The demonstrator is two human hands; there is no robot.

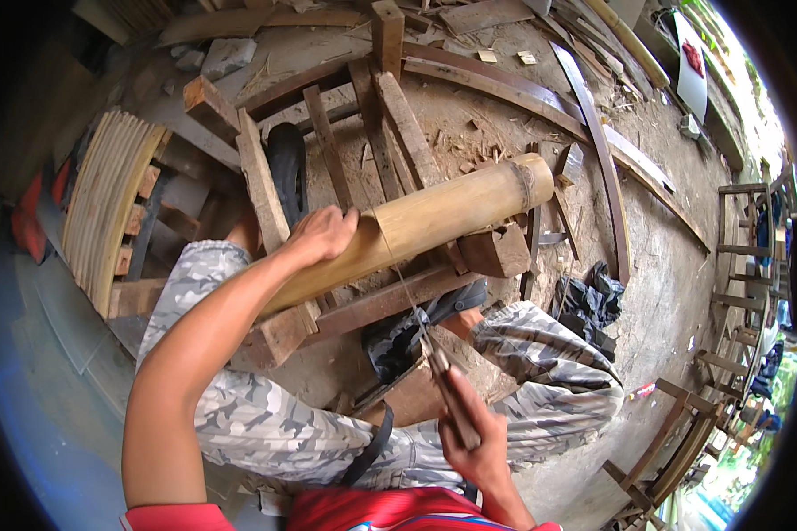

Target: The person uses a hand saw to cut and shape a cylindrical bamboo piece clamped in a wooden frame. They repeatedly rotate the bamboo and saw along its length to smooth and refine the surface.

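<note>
A thick yellow-brown bamboo pole [456, 211] lies slantwise across a low wooden frame [376, 296], its far end up to the right. My left hand [326, 234] is closed over the pole's upper side, pressing on it left of the cut line. In my right hand [480, 440], the fingers wrap around the wooden handle of a handsaw [448, 389]. The saw's thin blade, seen nearly edge-on, runs up from the handle and crosses the bamboo just right of my left hand. How deep it sits in the bamboo cannot be made out.
My legs in grey camouflage trousers [274, 420] spread around the frame. Long planks [496, 87] and wood scraps lie on the floor beyond. A stack of thin slats [106, 199] stands at left, a black plastic bag [591, 299] at right. Wooden racks [742, 274] line the far right.
</note>
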